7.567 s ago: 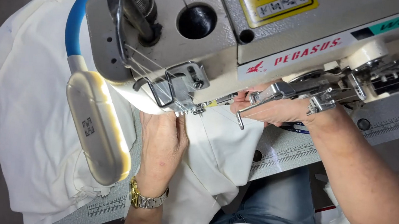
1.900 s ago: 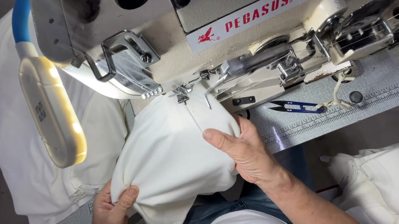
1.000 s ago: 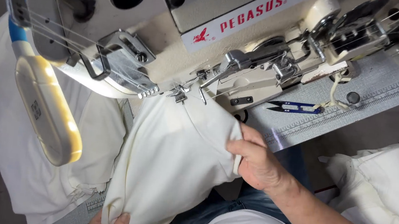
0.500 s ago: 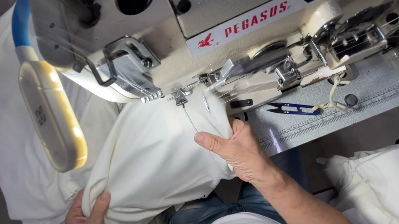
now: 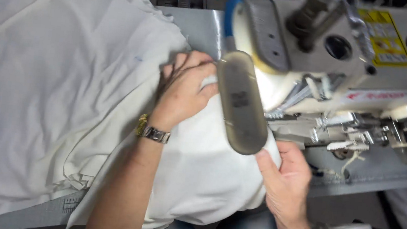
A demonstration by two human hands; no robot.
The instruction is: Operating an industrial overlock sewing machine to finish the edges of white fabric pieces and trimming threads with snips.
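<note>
On the grey sewing table (image 5: 372, 173), the left hand (image 5: 183, 90) closes its fingers on the white cloth (image 5: 198, 169) beside the machine lamp (image 5: 242, 103). The right hand (image 5: 284, 179) holds the cloth edge, thumb up. A cloth pile (image 5: 51, 90) covers the left side.

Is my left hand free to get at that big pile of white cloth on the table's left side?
Probably yes. The left hand rests on the white piece under the lamp, right at the edge of the pile of white cloth, with nothing between them.

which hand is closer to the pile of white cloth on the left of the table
Left. The left hand rests on white fabric right at the edge of the cloth pile. The right hand is farther off, below the lamp head by the sewing machine.
</note>
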